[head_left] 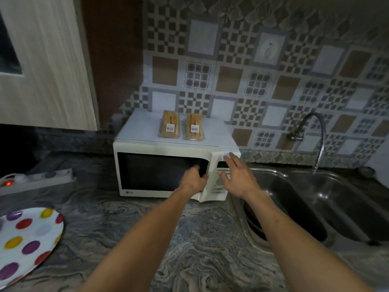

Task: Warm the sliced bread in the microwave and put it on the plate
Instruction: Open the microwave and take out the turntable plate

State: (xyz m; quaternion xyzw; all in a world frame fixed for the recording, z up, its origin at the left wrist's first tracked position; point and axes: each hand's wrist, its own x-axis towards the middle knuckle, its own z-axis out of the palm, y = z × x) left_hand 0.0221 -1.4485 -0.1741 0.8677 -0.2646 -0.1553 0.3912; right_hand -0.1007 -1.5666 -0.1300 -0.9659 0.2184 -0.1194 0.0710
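Our left hand (192,179) has its fingers curled round the right edge of the microwave door (162,172), at the recessed handle, and the door sits shut. Our right hand (235,175) is spread, fingers straight and relaxed, lying flat against the control panel (219,186) and holding nothing.

The white microwave (147,131) stands at the back of the marbled counter (189,239), its rear against the tiled wall (252,70). On its top, towards the back edge, lie two clear packs of sliced bread (169,124), side by side and just apart, each with a white label at its near end. Their long axes run front to back, near ends pointing towards us.

The polka-dot plate (27,239) rests at the counter's front left corner, well apart from the microwave. A power strip (42,180) with a glowing red switch lies along the left edge. To the right, a steel sink (315,197) is let into the counter, with a curved tap (315,133) above it. A pale cabinet (42,60) hangs at upper left.
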